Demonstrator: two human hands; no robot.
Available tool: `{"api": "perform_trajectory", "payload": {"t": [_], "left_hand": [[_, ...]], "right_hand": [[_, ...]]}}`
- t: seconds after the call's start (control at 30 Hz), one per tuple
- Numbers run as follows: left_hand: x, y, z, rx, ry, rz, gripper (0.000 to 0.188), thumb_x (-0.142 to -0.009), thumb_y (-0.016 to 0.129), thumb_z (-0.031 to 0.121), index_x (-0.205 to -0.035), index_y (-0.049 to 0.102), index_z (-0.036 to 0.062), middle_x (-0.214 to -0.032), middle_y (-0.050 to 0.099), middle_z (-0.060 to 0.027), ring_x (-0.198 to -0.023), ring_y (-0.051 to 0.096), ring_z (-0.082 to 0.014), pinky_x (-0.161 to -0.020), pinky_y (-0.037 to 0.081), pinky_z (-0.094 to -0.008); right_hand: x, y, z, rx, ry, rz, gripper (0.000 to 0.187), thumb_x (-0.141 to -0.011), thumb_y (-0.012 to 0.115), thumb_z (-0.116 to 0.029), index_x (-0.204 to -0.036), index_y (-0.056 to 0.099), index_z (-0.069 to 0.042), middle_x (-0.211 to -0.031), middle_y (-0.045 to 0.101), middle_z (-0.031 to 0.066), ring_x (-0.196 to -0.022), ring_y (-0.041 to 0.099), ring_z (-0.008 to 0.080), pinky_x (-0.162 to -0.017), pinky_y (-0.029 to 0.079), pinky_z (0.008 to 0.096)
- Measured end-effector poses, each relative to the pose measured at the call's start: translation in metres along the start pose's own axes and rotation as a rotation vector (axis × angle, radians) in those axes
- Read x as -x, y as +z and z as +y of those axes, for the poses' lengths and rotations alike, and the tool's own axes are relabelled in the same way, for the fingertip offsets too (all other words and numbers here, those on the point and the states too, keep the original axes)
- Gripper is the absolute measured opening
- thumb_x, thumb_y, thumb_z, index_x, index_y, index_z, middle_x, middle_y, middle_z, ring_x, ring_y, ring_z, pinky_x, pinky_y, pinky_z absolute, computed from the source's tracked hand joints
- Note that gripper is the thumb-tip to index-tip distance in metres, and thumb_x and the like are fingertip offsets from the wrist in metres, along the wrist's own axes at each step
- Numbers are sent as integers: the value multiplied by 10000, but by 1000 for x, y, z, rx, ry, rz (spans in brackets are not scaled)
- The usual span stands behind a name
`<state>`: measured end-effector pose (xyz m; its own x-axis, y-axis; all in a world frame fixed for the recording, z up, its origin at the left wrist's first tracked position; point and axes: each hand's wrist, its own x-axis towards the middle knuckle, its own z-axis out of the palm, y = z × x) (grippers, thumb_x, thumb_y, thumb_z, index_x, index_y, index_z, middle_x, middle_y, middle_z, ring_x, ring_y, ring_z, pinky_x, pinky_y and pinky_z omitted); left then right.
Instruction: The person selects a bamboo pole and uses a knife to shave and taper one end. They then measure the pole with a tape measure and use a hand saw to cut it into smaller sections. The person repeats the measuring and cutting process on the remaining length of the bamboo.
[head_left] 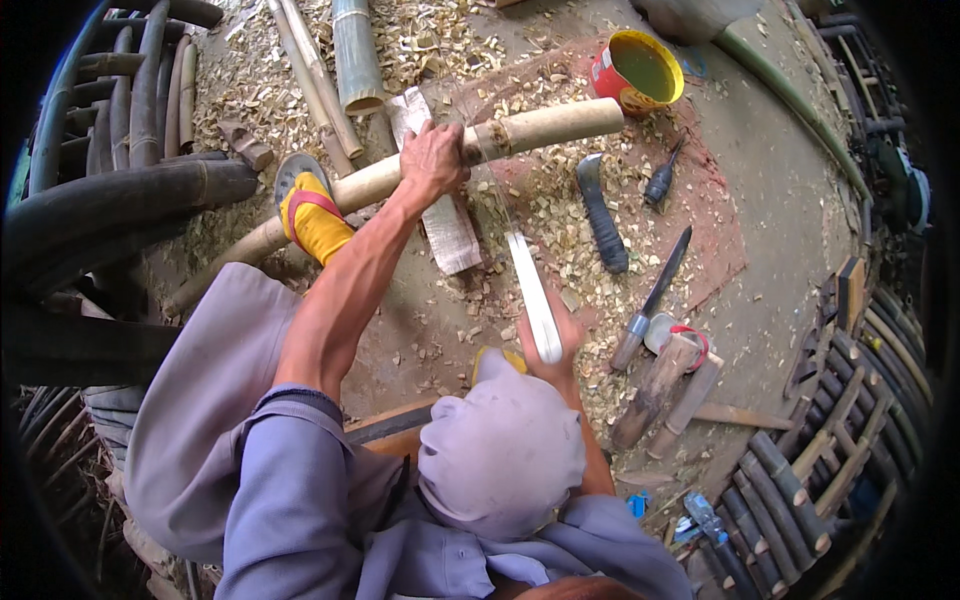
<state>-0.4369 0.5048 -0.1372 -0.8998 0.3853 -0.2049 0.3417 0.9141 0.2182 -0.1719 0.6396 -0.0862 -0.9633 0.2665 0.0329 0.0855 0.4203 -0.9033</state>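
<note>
Nearby sit a round red-and-yellow bucket (608, 82) and curved black tool (602, 218); the left hand (435, 158) clasps a pale bamboo pole (560, 123), the right hand (567, 338) a white-handled saw (533, 290).

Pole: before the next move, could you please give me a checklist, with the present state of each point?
1. Left hand gripping the pole: ok.
2. Foot set on the pole: ok, it lies across it.
3. Right hand on the saw: ok, holding the white handle.
4. Safe gap between saw and left hand: cannot tell; the thin blade is close beside it.
5. Pole's far end free of the bucket: cannot tell; they look very near.
6. Curved knife off the pole: ok, on the ground.
</note>
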Motion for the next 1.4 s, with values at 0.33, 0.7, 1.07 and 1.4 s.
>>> {"api": "perform_trajectory", "payload": {"t": [0.33, 0.7, 1.07, 1.4], "left_hand": [[-3, 12, 0, -27, 27, 162, 404, -618, 732, 205, -967, 558, 101, -972, 638, -50, -1007, 554, -259, -838, 433, -400], [-15, 14, -6, -21, 26, 104, 434, -573, 730, 205, -950, 555, 82, -990, 598, -83, -1011, 542, -260, -830, 431, -399], [-21, -4, -12, -16, 60, 76, 403, -649, 706, 213, -1000, 570, 68, -1057, 582, -86, -1080, 531, -251, -881, 433, -429], [-19, 2, -1, -63, 9, 51, 466, -653, 752, 248, -1048, 569, 83, -1070, 575, -77, -1078, 528, -218, -902, 430, -392]], "right_hand": [[-45, 10, -5, -4, -143, 88, 444, -699, 631, -3, -1136, 587, 63, -762, 648, 172, -574, 638, 233, -537, 510, 317], [113, -75, -8, 472, 185, -228, 467, -718, 612, -40, -1159, 569, 108, -986, 676, 204, -740, 693, 267, -653, 549, 336], [28, -8, 29, 94, -122, 219, 417, -740, 696, -16, -1145, 606, 25, -826, 679, 116, -737, 667, 194, -613, 509, 296], [-112, 38, -3, 3, -147, 104, 240, -761, 617, -21, -993, 622, 39, -654, 599, 125, -533, 581, 190, -489, 456, 313]]}}
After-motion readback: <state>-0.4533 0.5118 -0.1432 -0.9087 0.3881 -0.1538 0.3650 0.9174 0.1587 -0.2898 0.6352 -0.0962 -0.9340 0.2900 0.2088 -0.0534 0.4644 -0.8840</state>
